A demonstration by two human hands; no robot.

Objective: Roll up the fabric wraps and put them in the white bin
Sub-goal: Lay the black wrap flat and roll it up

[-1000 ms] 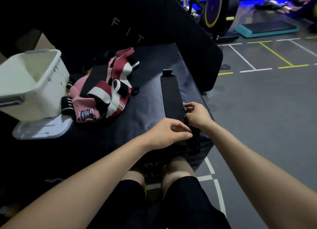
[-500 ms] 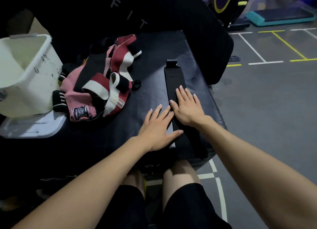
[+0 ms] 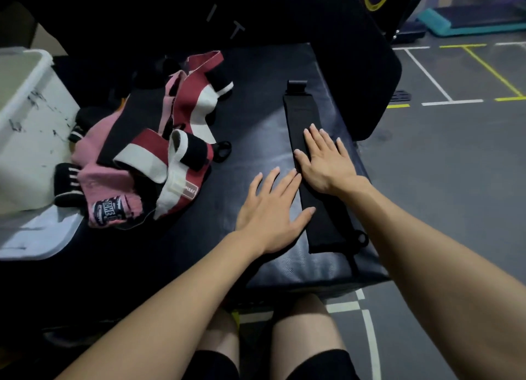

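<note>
Black padded platform (image 3: pixel 256 101) filling the middle of the view, backed by a dark upright pad (image 3: pixel 256 12) lettered "FIT"; grey floor (image 3: pixel 455 180) with white and yellow lines off to the right; white bin (image 3: pixel 25 129) standing at the platform's left edge, open-topped, scuffed with dark marks, resting on a pale lid (image 3: pixel 37 234); heaped just beside the bin, touching its wall, a pile of fabric wraps (image 3: pixel 159 157) in pink, dark red, white and black, unrolled and tangled; well apart from the pile, near the platform's right edge, one black wrap (image 3: pixel 299 109) laid out flat and straight, running away from the body, its near end at the platform's front edge; right hand (image 3: pixel 327 163) flat on this wrap, fingers straight and spread, pressing, gripping nothing; left hand (image 3: pixel 273 209) beside it, palm down on the platform, fingers straight, thumb tip touching the wrap's left edge, likewise gripping nothing.
</note>
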